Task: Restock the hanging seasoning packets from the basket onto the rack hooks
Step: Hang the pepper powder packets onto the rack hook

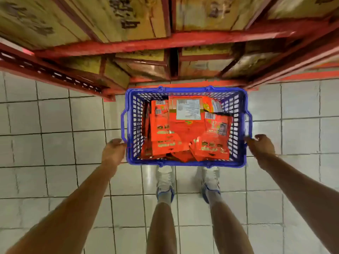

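Between my 2 hands, the blue basket of orange seasoning packets lies with its long axis crosswise, left hand and right hand each clenched on a short end, neither nearer, over the tiled floor.

Even, fairly bright indoor light with a warm cast falls from above. The glossy white floor tiles carry soft glare near the feet. Motion blur smears the far brown cardboard boxes, and wide-angle distortion bends the red metal shelving at the edges.
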Demonstrator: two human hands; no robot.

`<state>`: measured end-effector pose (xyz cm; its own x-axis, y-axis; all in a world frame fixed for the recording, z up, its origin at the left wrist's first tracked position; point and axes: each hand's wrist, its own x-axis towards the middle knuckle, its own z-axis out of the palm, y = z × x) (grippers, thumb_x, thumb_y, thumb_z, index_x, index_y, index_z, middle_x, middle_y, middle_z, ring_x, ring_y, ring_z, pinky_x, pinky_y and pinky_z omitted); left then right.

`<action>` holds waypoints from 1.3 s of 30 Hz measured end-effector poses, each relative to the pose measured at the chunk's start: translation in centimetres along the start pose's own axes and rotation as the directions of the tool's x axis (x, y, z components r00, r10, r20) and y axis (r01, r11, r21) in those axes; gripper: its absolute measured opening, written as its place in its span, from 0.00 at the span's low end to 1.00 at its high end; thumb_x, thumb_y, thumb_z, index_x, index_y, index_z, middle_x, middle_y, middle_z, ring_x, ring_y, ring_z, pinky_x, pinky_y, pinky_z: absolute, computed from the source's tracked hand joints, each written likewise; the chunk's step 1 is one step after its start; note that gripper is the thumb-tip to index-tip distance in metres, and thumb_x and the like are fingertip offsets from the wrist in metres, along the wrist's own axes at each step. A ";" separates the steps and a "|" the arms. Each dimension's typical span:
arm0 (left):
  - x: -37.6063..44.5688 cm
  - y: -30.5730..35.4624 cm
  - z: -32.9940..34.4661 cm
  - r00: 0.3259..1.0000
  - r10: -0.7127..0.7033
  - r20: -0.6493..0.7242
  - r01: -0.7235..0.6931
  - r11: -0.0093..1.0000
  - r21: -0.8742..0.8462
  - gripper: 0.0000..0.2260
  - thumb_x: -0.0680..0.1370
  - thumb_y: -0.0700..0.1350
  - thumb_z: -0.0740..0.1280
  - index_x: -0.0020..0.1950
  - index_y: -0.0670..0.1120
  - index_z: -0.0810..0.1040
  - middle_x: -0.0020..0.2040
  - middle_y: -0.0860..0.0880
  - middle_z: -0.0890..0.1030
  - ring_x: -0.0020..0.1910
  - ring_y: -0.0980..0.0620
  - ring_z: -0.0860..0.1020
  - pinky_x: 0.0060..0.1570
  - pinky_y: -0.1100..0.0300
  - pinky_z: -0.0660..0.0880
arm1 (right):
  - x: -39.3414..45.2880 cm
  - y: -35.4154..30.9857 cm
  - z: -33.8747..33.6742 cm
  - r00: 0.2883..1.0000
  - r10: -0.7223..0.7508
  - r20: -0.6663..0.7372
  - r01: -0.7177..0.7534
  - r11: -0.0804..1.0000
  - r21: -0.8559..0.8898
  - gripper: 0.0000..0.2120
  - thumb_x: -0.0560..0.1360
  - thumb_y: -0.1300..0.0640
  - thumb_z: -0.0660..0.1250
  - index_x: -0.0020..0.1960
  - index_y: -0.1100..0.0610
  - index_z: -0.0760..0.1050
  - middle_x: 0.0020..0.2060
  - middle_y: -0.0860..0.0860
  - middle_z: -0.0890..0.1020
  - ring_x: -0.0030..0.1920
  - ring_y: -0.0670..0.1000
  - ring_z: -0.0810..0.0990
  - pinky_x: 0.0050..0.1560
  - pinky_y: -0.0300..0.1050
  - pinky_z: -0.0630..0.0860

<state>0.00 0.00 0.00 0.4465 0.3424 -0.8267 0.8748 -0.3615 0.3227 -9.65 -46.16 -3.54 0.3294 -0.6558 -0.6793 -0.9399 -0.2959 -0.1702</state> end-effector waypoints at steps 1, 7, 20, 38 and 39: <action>1.7 -0.9 0.4 0.998 0.009 -0.062 -0.003 0.996 0.091 0.20 0.79 0.44 0.69 0.71 0.44 0.75 0.66 0.38 0.79 0.62 0.36 0.79 0.64 0.42 0.74 | 0.6 0.1 1.1 1.000 -0.002 -0.021 0.002 1.000 0.013 0.22 0.78 0.47 0.69 0.61 0.65 0.77 0.56 0.66 0.82 0.51 0.64 0.80 0.48 0.51 0.71; 6.8 -3.7 2.0 0.999 -0.010 -0.034 0.010 1.000 -0.006 0.11 0.70 0.52 0.73 0.46 0.47 0.83 0.46 0.42 0.87 0.37 0.46 0.85 0.47 0.47 0.82 | 3.7 1.7 5.6 0.983 -0.022 -0.183 0.051 0.986 0.156 0.22 0.75 0.40 0.71 0.37 0.59 0.78 0.35 0.60 0.81 0.42 0.63 0.80 0.42 0.49 0.70; -4.6 2.6 5.6 0.929 0.244 -0.279 -0.236 0.970 0.061 0.19 0.72 0.58 0.77 0.53 0.46 0.79 0.46 0.45 0.85 0.41 0.46 0.85 0.47 0.47 0.83 | -2.3 7.7 -2.3 0.968 0.136 -0.212 -0.034 0.905 0.425 0.26 0.65 0.33 0.69 0.32 0.57 0.74 0.25 0.49 0.76 0.28 0.51 0.75 0.35 0.45 0.68; -53.0 27.8 25.0 0.638 0.648 0.415 -0.761 0.615 0.209 0.09 0.67 0.55 0.76 0.31 0.54 0.83 0.24 0.54 0.80 0.23 0.54 0.78 0.29 0.47 0.82 | -29.1 33.5 -41.2 0.678 0.725 -0.126 -0.096 0.257 0.962 0.16 0.64 0.42 0.76 0.37 0.55 0.80 0.30 0.49 0.83 0.31 0.51 0.82 0.36 0.45 0.77; -56.1 28.6 26.3 0.616 0.646 0.450 -0.776 0.597 0.205 0.09 0.69 0.53 0.76 0.32 0.50 0.83 0.26 0.52 0.81 0.24 0.54 0.79 0.30 0.43 0.82 | -30.5 34.7 -43.6 0.653 0.746 -0.128 -0.085 0.240 0.967 0.16 0.64 0.42 0.75 0.37 0.55 0.80 0.31 0.49 0.83 0.32 0.52 0.82 0.36 0.46 0.77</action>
<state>-5.01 -52.35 43.48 0.7560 -0.4126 -0.5082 0.1374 -0.6590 0.7394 -48.41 -66.73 42.40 -0.4751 -0.7378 -0.4795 -0.3401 0.6565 -0.6733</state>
